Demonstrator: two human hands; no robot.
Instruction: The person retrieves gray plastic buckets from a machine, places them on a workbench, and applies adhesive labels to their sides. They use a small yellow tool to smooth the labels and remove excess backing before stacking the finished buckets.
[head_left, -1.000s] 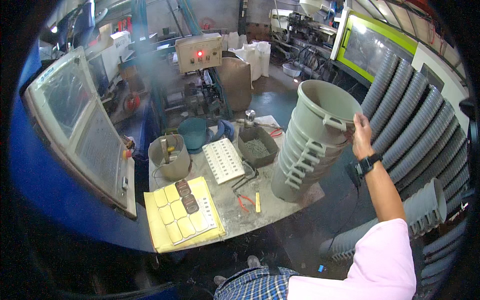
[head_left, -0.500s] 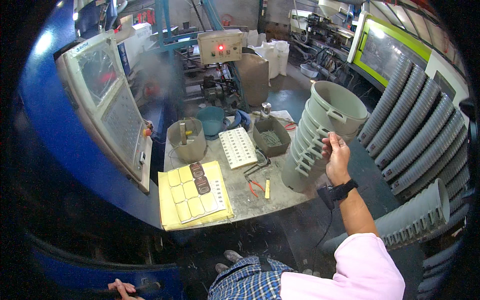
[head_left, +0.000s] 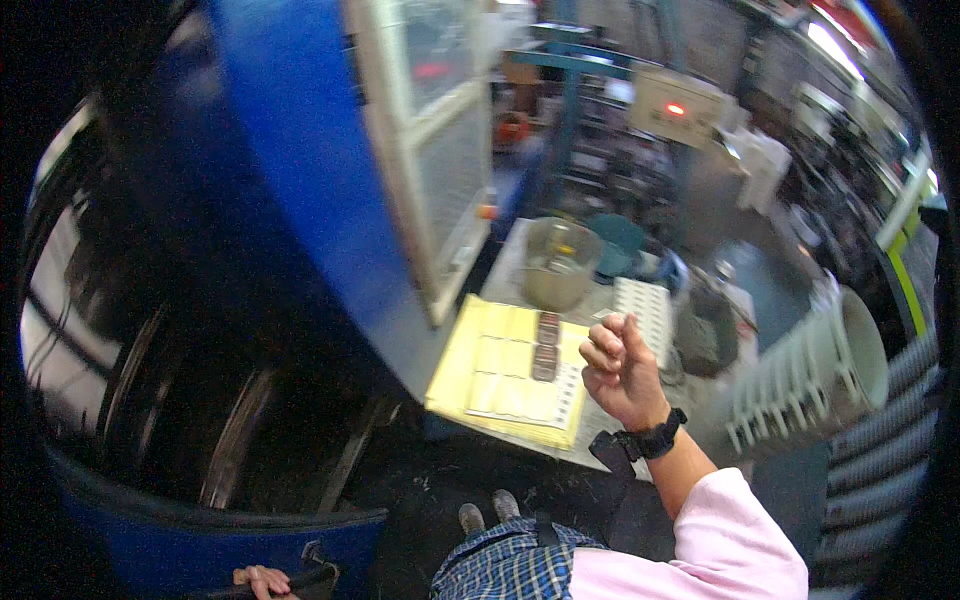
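Observation:
At the lower left, my left hand [head_left: 266, 581] is curled over a dark handle [head_left: 318, 580] on the blue machine door [head_left: 220, 535]. The picture's lower edge cuts off part of that hand. My right hand [head_left: 620, 375] is raised over the table, its fingers folded in and the thumb on top, with nothing visible in it. A black strap [head_left: 655, 435] circles that wrist. Just left of it lies a stack of yellow sticker sheets [head_left: 455, 385], with a few dark labels on the top one. A white label sheet [head_left: 643, 298] is partly hidden behind the hand.
A tall stack of grey-green buckets [head_left: 860, 340] leans at the right, beside rows of stacked grey buckets [head_left: 875, 480]. On the table stand a translucent bucket [head_left: 558, 280] and a grey bin [head_left: 706, 335]. The machine's control panel [head_left: 435, 160] rises beyond the door opening.
The view has swung left, showing the machine's dark opening. My right hand has left the bucket stack and is now over the table by the sticker sheets. My left hand stays at the door handle.

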